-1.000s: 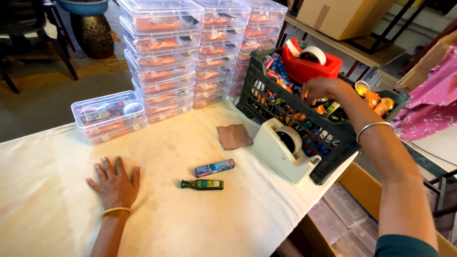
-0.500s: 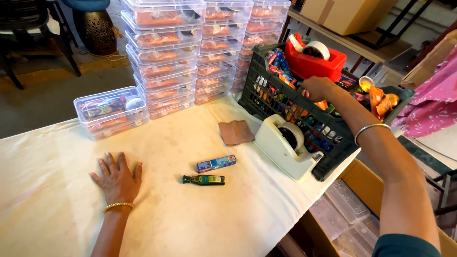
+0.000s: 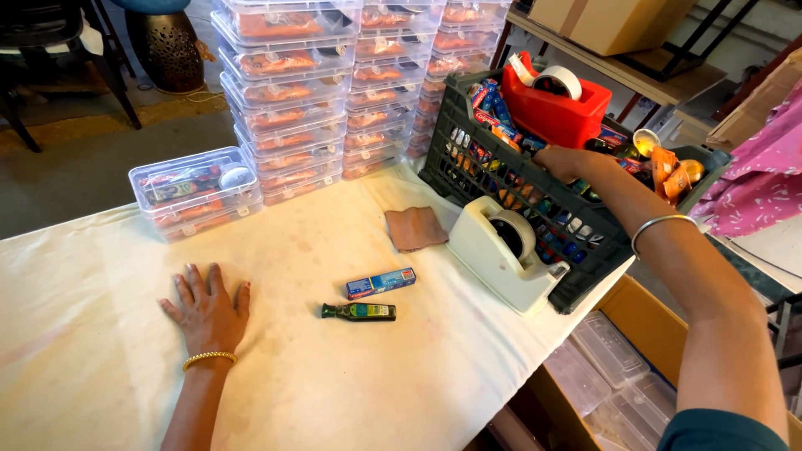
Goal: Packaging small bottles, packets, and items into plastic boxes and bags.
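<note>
My left hand [image 3: 205,308] lies flat, palm down, on the white cloth-covered table [image 3: 100,367], holding nothing. To its right lie a small green bottle [image 3: 359,311] and a small blue box [image 3: 381,283]. My right hand [image 3: 566,161] reaches into a dark plastic crate [image 3: 585,276] full of small packets and bottles; its fingers are down among the items and partly hidden, so I cannot tell whether it grips anything.
A white tape dispenser [image 3: 505,253] stands against the crate's front. A red tape dispenser [image 3: 555,104] sits in the crate. A brown cloth piece [image 3: 415,227] lies nearby. Stacks of clear lidded boxes [image 3: 317,92] line the back; two more [image 3: 192,190] stand at left.
My right hand has shifted slightly inside the crate. My left hand stays flat on the table.
</note>
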